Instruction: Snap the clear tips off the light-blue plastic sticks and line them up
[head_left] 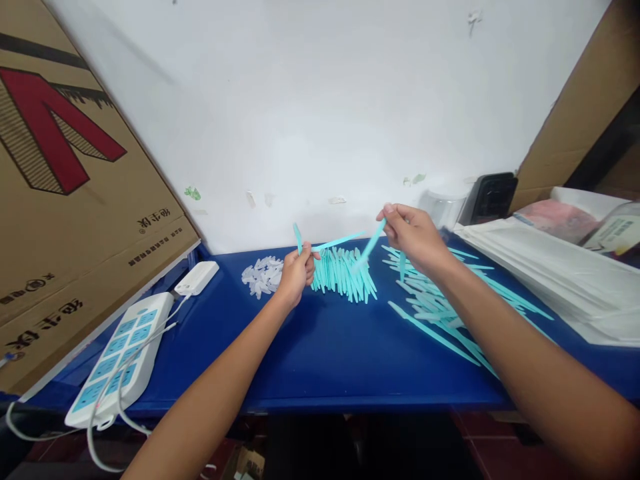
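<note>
My left hand (296, 272) is closed around a slim teal stick that looks like an eyebrow razor (298, 238), its greyish tip pointing up. Another teal stick (341, 241) reaches rightward from beside its fingers; whether it is gripped is unclear. My right hand (407, 230) pinches a teal razor (371, 248), slanting down to the left and blurred at its lower end. Below that hand, a further teal piece (403, 265) hangs or lies. Between the hands is a row of razors (345, 275). Small translucent caps (263, 275) lie left of it, partly behind my left hand.
A loose heap of teal razors (435, 307) lies under my right forearm. White packets (540, 273) and a clear container (444, 208) stand right. On the left are a power strip (127, 353) with cables, a white adapter (197, 277) and a large carton (75, 220). A wall backs the blue table (330, 360).
</note>
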A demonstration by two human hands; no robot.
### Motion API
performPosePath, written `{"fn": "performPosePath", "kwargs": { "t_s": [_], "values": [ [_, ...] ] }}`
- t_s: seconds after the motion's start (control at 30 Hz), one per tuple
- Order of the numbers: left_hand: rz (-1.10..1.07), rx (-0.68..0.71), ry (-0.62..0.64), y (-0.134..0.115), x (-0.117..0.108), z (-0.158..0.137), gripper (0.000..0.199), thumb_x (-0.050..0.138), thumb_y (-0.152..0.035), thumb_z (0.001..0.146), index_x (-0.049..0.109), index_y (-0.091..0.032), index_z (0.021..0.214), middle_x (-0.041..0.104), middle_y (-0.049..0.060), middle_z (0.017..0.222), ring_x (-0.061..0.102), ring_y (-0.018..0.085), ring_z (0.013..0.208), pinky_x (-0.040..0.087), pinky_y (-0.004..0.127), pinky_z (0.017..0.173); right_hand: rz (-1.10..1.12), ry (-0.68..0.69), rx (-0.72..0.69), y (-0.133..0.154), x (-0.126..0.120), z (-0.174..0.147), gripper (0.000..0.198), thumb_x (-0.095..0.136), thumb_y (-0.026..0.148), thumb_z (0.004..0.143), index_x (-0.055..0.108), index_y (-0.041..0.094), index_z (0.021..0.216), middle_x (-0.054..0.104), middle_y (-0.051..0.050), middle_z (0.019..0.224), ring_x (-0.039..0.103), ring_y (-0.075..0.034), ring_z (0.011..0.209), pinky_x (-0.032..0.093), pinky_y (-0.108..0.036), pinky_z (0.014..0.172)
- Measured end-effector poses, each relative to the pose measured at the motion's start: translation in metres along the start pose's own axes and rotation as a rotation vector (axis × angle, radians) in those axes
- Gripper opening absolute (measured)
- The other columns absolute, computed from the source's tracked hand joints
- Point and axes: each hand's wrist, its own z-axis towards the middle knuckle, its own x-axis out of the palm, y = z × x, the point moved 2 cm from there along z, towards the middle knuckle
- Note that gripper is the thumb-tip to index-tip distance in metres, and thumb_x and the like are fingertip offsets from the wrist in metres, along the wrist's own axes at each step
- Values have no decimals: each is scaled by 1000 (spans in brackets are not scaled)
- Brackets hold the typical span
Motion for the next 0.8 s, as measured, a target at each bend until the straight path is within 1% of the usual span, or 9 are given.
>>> {"fn": "performPosePath", "kwargs": {
  "t_s": [0.07, 0.1, 0.17, 0.23, 0.33, 0.43, 0.57, 0.67, 0.8],
  "values": [
    [7, -1, 3, 0, 1, -1, 57, 66, -71, 87, 59, -15, 80, 21, -11, 56, 15, 4, 42, 13, 18, 39, 128, 34, 37, -1, 3, 0, 54, 54, 75, 91, 61, 22, 97, 52, 0, 69, 25, -11, 50, 20, -28, 48],
    [11, 0, 8, 0, 2, -1, 57, 66, -71, 86, 60, -15, 80, 22, -11, 56, 15, 4, 42, 13, 18, 40, 157, 42, 48, -2, 4, 0, 53, 55, 73, 92, 61, 21, 99, 58, -2, 74, 24, -11, 50, 20, -28, 47],
    [16, 4, 21, -1, 4, -3, 58, 66, -72, 86, 60, -15, 80, 22, -10, 55, 15, 5, 42, 13, 18, 40, 164, 41, 64, -4, 6, 0, 49, 56, 68, 94, 62, 20, 102, 67, -7, 84, 23, -10, 50, 20, -28, 47],
    [22, 15, 27, -2, 5, -3, 59, 65, -73, 86, 60, -15, 79, 22, -10, 55, 16, 5, 43, 14, 19, 40, 147, 50, 83, -5, 7, -1, 47, 57, 64, 95, 64, 19, 105, 73, -10, 93, 23, -10, 51, 20, -29, 47],
    [26, 39, 30, -3, 6, -4, 59, 64, -74, 87, 60, -15, 79, 23, -10, 55, 16, 5, 42, 14, 19, 40, 135, 79, 106, -7, 11, -3, 46, 59, 61, 95, 68, 17, 106, 75, -12, 98, 25, -9, 50, 21, -29, 47],
    [28, 51, 37, -3, 7, -4, 60, 62, -74, 87, 60, -15, 80, 23, -10, 55, 17, 5, 42, 15, 19, 40, 132, 105, 131, -8, 14, -5, 41, 63, 54, 94, 72, 17, 108, 76, -11, 104, 28, -8, 50, 24, -27, 47],
    [30, 52, 36, -3, 6, -3, 60, 62, -74, 87, 60, -15, 80, 23, -10, 56, 16, 5, 43, 15, 19, 40, 107, 139, 174, -6, 16, -8, 35, 63, 47, 94, 72, 19, 113, 76, -11, 114, 29, -8, 51, 26, -27, 48],
    [31, 51, 36, -4, 6, -3, 61, 61, -75, 87, 60, -15, 81, 22, -10, 55, 15, 5, 43, 14, 19, 40, 55, 177, 137, -3, 16, -9, 36, 60, 46, 95, 71, 19, 116, 76, -11, 113, 28, -8, 50, 25, -27, 47],
    [33, 60, 28, -5, 5, -2, 62, 61, -76, 87, 59, -15, 79, 22, -10, 55, 16, 5, 43, 15, 19, 40, -1, 214, 86, -2, 17, -10, 36, 58, 46, 96, 71, 20, 117, 77, -9, 108, 30, -9, 51, 27, -27, 48]
  ]
}}
